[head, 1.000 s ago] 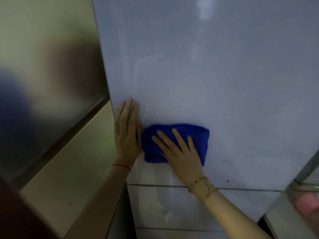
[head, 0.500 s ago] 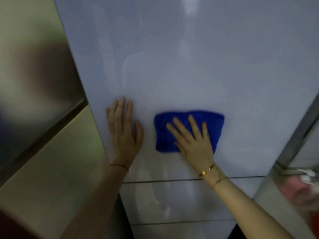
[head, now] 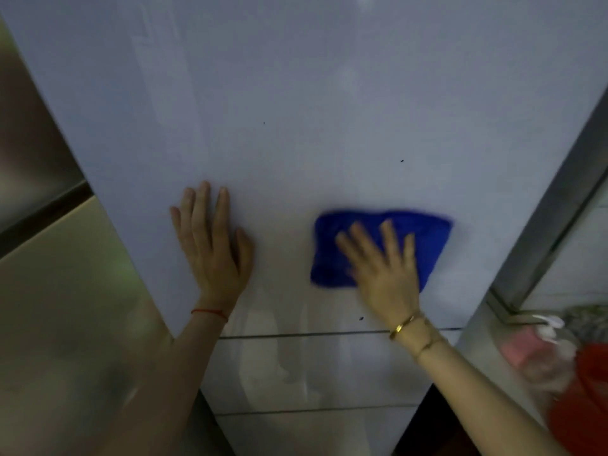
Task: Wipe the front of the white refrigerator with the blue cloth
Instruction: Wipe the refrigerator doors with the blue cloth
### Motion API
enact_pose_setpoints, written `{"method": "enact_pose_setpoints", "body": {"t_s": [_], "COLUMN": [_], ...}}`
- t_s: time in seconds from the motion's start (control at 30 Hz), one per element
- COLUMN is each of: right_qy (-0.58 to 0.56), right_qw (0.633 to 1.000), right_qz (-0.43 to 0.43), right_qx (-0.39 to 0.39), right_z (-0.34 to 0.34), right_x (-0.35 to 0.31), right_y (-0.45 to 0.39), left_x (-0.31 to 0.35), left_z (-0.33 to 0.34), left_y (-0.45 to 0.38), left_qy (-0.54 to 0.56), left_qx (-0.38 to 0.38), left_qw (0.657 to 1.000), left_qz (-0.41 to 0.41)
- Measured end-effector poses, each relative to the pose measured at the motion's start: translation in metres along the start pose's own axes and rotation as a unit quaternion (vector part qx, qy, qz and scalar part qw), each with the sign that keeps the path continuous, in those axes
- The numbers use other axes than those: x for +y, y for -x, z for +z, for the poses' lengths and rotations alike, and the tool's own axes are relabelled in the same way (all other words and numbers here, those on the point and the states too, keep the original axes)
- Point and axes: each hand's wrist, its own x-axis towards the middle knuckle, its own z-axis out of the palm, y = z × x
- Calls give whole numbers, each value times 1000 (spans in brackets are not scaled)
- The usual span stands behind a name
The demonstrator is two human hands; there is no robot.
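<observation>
The white refrigerator [head: 329, 110] fills most of the view, with its upper door front facing me and a door seam lower down. A folded blue cloth [head: 427, 238] lies flat against the door's lower right part. My right hand [head: 383, 263] presses on the cloth with its fingers straight and spread. My left hand [head: 214, 245] rests flat on the bare door to the left of the cloth, apart from it, fingers straight. A few small dark specks dot the door.
A steel-fronted surface and a beige panel [head: 59, 291] flank the refrigerator on the left. A metal frame post [head: 556, 205] rises on the right. Below the post are a pink object [head: 526, 350] and something red [head: 585, 399], both blurred.
My right hand has slid the blue cloth to the right across the door, away from my left hand. The left hand has stayed flat on the door.
</observation>
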Motion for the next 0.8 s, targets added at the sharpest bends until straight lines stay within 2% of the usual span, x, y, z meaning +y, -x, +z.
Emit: {"method": "enact_pose_setpoints", "body": {"t_s": [0.1, 0.17, 0.2, 0.3, 0.4, 0.47, 0.53, 0.6, 0.7, 0.8], "right_qy": [4, -1, -2, -6, -14, -10, -16, -14, 1, -13], "right_qw": [990, 988, 991, 1000, 995, 998, 999, 996, 1000, 993], "right_qz": [-119, -134, -117, 13, 89, 43, -44, -82, 9, 110], "right_qx": [-75, -74, -59, 24, 49, 39, -5, -27, -2, 48], "right_z": [11, 7, 4, -10, -13, -5, 3, 4, -9, -30], "right_x": [-9, 6, 15, 40, 32, 11, -6, -1, 29, 50], "right_y": [65, 67, 59, 5, -33, -23, 10, 34, 22, -50], "left_x": [1, 2, 2, 2, 2, 2, 2, 2, 2, 2], "left_z": [0, -1, -1, -1, 1, 1, 1, 1, 0, 0], "left_y": [0, 0, 0, -1, 0, -1, 0, 0, 0, -1], "left_qy": [-6, -7, -8, -16, -15, -19, -17, -19, -21, -23], "left_qx": [0, -5, -7, -9, -5, -2, -4, -2, -4, -4], "left_qw": [1000, 1000, 1000, 1000, 1000, 1000, 1000, 1000, 1000, 1000], "left_qz": [-1, -2, -3, -1, -3, -2, -2, 0, -2, 0]}}
